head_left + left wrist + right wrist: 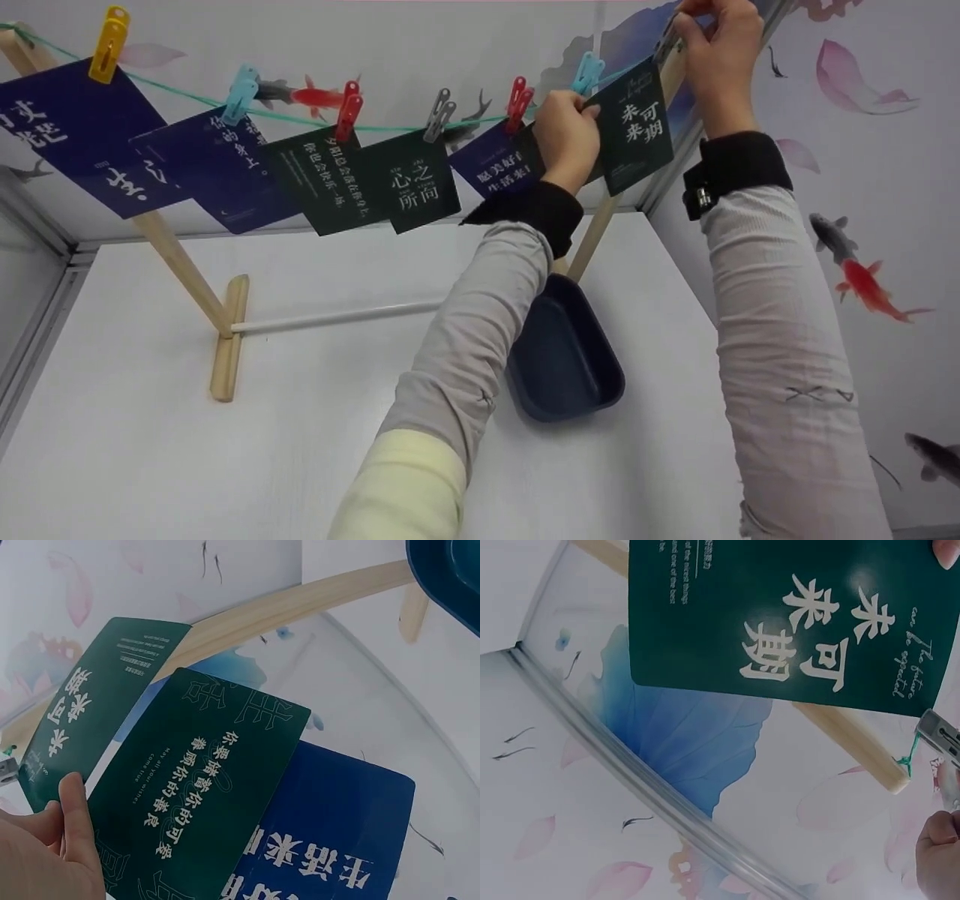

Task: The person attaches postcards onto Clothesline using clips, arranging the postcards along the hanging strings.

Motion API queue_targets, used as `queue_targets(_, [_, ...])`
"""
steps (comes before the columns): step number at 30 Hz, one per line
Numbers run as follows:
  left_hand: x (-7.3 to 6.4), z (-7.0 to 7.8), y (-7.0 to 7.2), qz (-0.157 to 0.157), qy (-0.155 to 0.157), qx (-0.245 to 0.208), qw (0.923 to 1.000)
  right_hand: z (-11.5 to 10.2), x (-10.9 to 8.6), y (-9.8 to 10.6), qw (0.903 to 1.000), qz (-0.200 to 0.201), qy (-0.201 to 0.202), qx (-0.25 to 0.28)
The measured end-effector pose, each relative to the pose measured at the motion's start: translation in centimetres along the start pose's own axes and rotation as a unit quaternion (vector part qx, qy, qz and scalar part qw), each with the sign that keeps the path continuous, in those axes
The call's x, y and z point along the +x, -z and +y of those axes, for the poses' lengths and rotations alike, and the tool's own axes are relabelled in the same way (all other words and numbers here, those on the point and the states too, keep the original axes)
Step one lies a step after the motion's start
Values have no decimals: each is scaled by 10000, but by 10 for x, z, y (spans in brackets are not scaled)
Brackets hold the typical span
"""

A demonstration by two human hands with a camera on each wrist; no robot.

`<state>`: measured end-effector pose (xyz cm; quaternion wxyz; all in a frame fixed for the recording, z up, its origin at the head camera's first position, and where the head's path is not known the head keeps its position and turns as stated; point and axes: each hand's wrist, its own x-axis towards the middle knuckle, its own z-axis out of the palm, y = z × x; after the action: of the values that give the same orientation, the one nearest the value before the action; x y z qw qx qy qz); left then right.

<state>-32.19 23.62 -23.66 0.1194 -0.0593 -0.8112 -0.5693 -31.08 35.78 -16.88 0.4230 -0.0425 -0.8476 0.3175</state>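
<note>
At the right end of a green line (281,118), a dark green card (637,131) with white characters hangs at a slant. My left hand (568,139) pinches its left edge near the top; in the left wrist view the thumb lies by the card's corner. With my right hand (724,60) I grip a grey clothespin (939,736), whose tip meets the card's upper right corner beside the wooden post. Another green card (199,787) hangs just left, partly behind my left hand in the head view, by a light blue clothespin (588,73).
Further left hang several blue and green cards, held by red (349,111), grey (439,116), blue (241,94) and yellow (109,45) clothespins. Wooden posts (180,270) stand on the white table (337,420), joined by a white rod (337,315). A dark blue basin (566,360) sits near the right post.
</note>
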Motion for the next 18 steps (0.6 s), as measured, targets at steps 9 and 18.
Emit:
queue_targets(9, [-7, 0, -4, -232, 105, -464, 9986, 5, 6, 17, 9950, -951, -271, -144])
queue_targets(18, [-12, 0, -10, -247, 240, -519, 9981, 5, 3, 25, 9874, -1427, -577, -373])
